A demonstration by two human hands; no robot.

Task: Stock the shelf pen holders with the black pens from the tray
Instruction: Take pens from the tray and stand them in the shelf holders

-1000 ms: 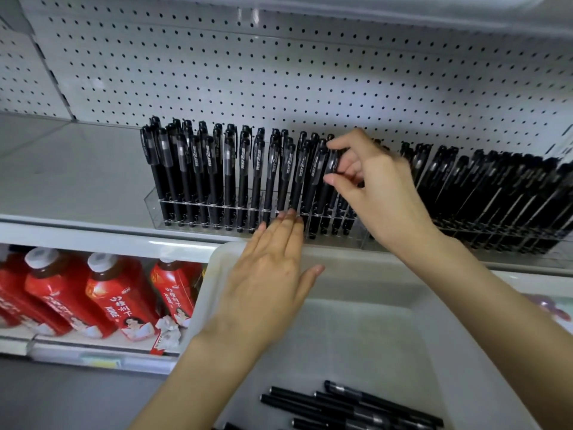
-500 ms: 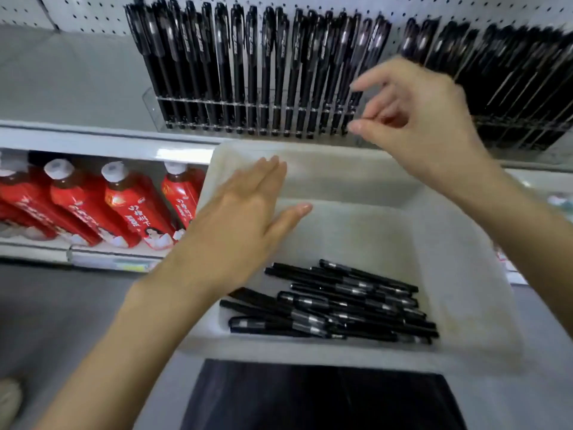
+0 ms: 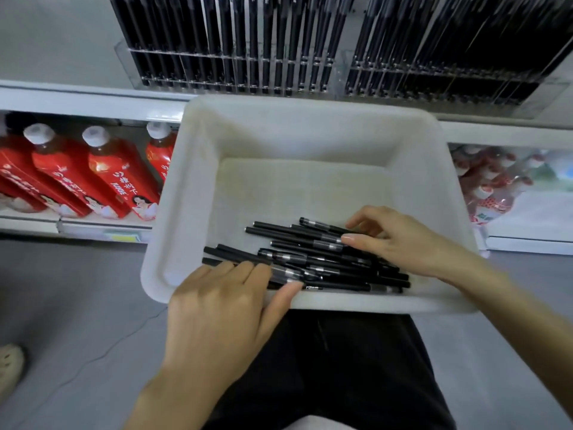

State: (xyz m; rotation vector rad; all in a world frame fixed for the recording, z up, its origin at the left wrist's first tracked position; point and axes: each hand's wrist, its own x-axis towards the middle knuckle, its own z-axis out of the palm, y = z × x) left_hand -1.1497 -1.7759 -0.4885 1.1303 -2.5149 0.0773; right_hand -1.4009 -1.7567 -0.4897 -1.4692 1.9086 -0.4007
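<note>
Down in the white tray (image 3: 440, 187), a loose heap of black pens (image 3: 310, 259) lies against the near wall, most of them running crosswise and overlapping one another. Both hands are inside the tray on that heap. The left hand (image 3: 223, 308) comes over the tray's near rim with its fingers laid flat across the left ends of the pens and the thumb stretched along the nearest pen; its grip is released, pressing rather than clasping anything. The right hand (image 3: 400, 240) reaches in from the tray's right side, fingers curled loosely over the right part of the heap, thumb tip resting on a pen near the middle; whether its grip has closed on a pen I cannot tell, since the fingers hide what lies beneath.

Beyond the tray's far rim, on the shelf (image 3: 77, 97), two clear pen holders (image 3: 235, 72) stand side by side, packed with upright black pens in rows. Below that shelf, left of the tray, red bottles (image 3: 93, 178) with white caps lean in a row; right of the tray sit pale packages with red print (image 3: 490, 187), blurred. Under the tray's near rim shows dark clothing (image 3: 341, 367), and grey floor (image 3: 77, 305) spreads left of it.
</note>
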